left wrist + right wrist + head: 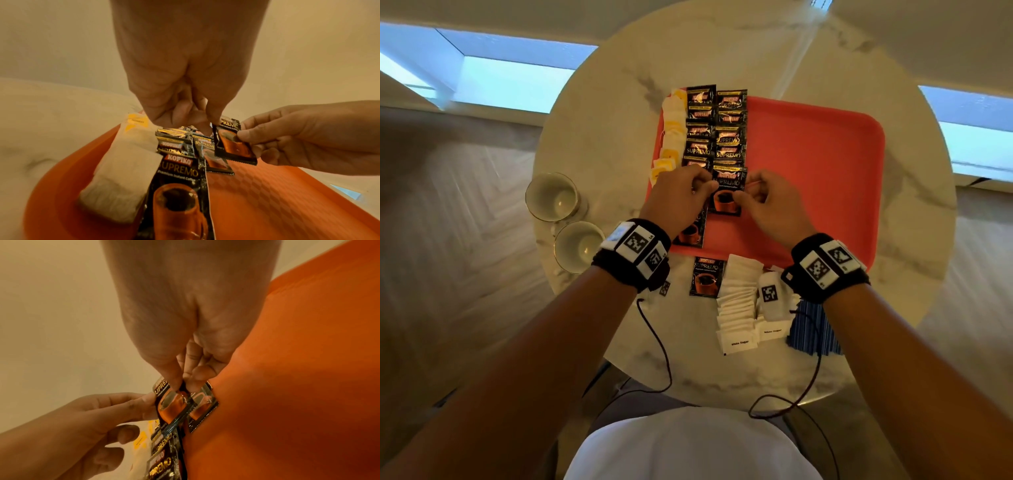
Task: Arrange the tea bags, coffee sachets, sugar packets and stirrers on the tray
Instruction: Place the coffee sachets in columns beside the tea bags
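Both hands meet at the centre of the head view, over the left part of the flat red plastic tray [825,164]. The left hand [678,195] has its grip closed in a pinch on the left edge of a black foil coffee sachet printed with an orange cup [726,193]; in the right wrist view its thumb and forefinger press that edge. The right hand [770,205] pinches the same sachet from the right, thumb on the printed face in the left wrist view [239,138]. The sachet is held between the two grips at the near end of the right-hand row.

Two rows of black coffee sachets [717,126] run up the tray's left part toward the top of the frame, overlapping. Left of them lies a row of white tea bags with yellow tags [671,133] along the tray's left edge.

On the round white marble worktop [592,137], below the tray in the frame, lie one more black sachet [705,277], a fanned stack of white sugar packets [738,305], and blue striped stirrers [813,329] under the right wrist. Two white cups with gold rims [565,219] stand at the left edge.
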Action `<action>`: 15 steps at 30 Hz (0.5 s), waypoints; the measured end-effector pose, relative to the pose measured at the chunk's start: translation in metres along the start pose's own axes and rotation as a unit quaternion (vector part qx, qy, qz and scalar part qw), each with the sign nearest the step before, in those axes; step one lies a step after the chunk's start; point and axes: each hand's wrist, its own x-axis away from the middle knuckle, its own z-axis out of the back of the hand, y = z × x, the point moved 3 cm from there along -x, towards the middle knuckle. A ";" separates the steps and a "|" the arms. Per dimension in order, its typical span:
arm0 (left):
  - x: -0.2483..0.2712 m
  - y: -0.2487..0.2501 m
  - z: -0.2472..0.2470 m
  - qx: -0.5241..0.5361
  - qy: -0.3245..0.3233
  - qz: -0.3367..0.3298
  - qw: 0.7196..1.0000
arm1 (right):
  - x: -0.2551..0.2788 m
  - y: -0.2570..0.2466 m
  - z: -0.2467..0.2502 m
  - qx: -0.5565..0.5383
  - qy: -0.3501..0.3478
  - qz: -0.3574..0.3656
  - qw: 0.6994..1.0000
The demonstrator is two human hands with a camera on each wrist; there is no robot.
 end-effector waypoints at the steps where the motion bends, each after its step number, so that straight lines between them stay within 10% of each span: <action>1: 0.000 0.000 0.001 0.000 -0.004 0.001 1.000 | -0.001 0.001 0.002 0.002 0.005 -0.003 1.000; 15: 0.078 -0.045 -0.018 -0.008 -0.059 0.099 0.993 | -0.010 0.016 -0.009 0.053 0.032 -0.054 0.997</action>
